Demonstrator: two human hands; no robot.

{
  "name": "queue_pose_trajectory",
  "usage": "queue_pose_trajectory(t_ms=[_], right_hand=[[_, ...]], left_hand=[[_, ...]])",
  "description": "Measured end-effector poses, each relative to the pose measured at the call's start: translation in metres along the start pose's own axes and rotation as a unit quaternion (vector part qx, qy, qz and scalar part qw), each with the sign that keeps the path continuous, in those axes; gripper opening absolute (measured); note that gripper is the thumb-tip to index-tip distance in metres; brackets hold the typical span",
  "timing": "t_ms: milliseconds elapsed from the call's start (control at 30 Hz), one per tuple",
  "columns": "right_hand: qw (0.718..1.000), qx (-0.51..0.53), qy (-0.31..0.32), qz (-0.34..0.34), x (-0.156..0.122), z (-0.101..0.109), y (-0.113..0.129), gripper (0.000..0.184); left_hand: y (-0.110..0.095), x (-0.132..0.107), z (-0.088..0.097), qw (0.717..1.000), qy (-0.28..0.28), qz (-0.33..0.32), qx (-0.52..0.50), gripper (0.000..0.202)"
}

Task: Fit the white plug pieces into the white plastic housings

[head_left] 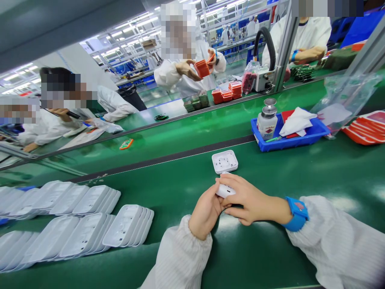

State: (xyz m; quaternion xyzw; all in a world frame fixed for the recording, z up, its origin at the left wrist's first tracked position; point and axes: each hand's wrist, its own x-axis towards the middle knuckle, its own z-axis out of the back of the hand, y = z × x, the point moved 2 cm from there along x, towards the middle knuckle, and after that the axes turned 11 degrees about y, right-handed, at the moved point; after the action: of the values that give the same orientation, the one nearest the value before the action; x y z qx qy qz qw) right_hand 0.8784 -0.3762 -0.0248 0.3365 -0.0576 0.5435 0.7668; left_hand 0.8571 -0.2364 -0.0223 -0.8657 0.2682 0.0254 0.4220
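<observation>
Between my two hands, above the green work surface (240,257), is a small white plastic casing (225,191) with a dark slot in its side. My left hand (207,208) grips it from the left with the fingers curled. My right hand (249,198), with a blue band (297,214) at the wrist, closes over its top and right side. Fingers hide much of the casing. Just beyond them a white square plastic shell (225,161) lies with its inner side up, showing small dark details.
Stacked white shells (129,224) fill the left side in rows. A blue tray (293,138) holds a pump bottle (267,122) and white cloth (299,120). Orange-red frames (368,128) lie at the right. Across the green belt (168,132), carrying an orange-edged part (126,144), co-workers handle parts.
</observation>
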Motion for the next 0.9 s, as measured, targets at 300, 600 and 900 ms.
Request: queue_pose_trajectory(t_ms=[300,600,900], right_hand=[[1.000,-0.002,0.004,-0.003,-0.0002,0.0004,0.0006,0.006],[1.000,-0.014,0.006,-0.005,0.0009,0.0006,0.0008,0.005],[1.000,-0.008,0.001,-0.006,0.0008,0.0019,0.0021,0.005]], left_hand=[[0.0003,0.0002,0.0006,1.000,-0.002,-0.004,-0.006,0.029],[0.0004,0.0004,0.0007,1.000,0.005,-0.003,0.002,0.030],[0.0014,0.0005,0.0015,1.000,0.004,0.003,-0.002,0.029]])
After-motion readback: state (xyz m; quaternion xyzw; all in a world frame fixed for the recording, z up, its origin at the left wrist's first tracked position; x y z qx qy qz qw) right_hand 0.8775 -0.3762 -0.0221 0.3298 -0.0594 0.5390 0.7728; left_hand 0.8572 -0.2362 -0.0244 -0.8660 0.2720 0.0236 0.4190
